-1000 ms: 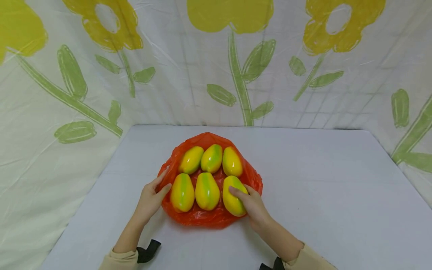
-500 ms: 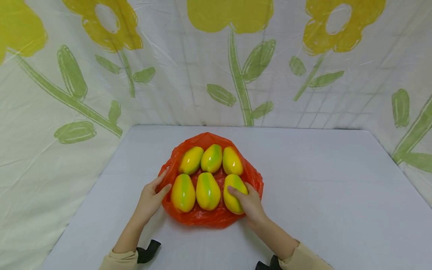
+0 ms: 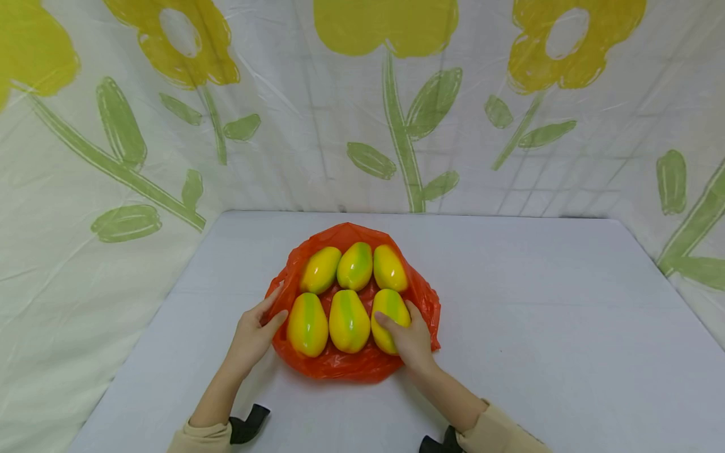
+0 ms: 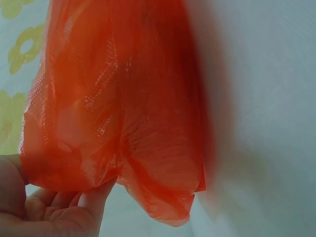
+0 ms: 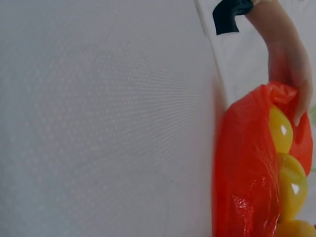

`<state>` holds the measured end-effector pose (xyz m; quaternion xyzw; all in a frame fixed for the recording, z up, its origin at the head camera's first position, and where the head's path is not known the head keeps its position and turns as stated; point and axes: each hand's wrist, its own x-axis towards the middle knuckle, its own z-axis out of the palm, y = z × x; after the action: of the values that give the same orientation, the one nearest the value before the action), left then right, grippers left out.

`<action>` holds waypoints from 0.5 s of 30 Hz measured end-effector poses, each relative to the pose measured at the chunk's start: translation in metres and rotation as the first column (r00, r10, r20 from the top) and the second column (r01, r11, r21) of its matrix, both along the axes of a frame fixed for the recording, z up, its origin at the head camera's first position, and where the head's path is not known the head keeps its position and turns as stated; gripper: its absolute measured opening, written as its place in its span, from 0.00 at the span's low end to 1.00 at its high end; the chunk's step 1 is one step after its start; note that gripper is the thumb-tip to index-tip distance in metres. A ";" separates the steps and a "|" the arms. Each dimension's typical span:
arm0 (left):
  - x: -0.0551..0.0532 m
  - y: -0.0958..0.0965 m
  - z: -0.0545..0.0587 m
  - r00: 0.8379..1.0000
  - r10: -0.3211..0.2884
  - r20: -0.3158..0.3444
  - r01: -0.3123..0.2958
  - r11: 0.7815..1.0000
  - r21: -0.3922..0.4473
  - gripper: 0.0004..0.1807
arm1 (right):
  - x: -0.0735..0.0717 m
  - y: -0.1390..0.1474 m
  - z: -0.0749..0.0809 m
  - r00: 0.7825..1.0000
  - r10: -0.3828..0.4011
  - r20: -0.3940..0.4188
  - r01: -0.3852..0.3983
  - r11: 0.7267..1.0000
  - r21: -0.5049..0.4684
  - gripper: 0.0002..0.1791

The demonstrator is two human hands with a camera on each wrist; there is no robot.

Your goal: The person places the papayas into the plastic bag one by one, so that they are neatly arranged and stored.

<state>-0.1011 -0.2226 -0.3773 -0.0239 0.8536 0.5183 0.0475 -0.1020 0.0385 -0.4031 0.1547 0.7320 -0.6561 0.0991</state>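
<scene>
A red plastic bag lies spread open on the table, with several glossy yellow-green papayas in two rows inside. My left hand pinches the bag's left rim between thumb and fingers. From the left wrist view, the left hand holds the thin film from below. My right hand grips the front-right papaya, thumb across its top and fingers round its right side. In the right wrist view the left hand shows at the bag's far rim; the right hand is out of that picture.
The bag and both hands are on a white-covered table. Behind it hangs a pale cloth with painted yellow flowers. Black straps stick out at the beige sleeves.
My right hand has shifted left and slightly up with the front-right papaya, bringing it nearer the middle one of the front row. The left hand stays at the bag's rim.
</scene>
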 end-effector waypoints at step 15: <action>0.002 0.002 -0.005 0.997 0.014 -0.074 -0.015 1.000 -0.025 0.28 | -0.002 -0.005 -0.013 0.984 0.026 -0.175 -0.003 0.992 0.127 0.45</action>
<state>-0.0988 -0.2210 -0.3825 -0.0116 0.8612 0.5081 0.0120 -0.1036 0.0338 -0.4157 0.0967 0.7792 -0.6187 0.0287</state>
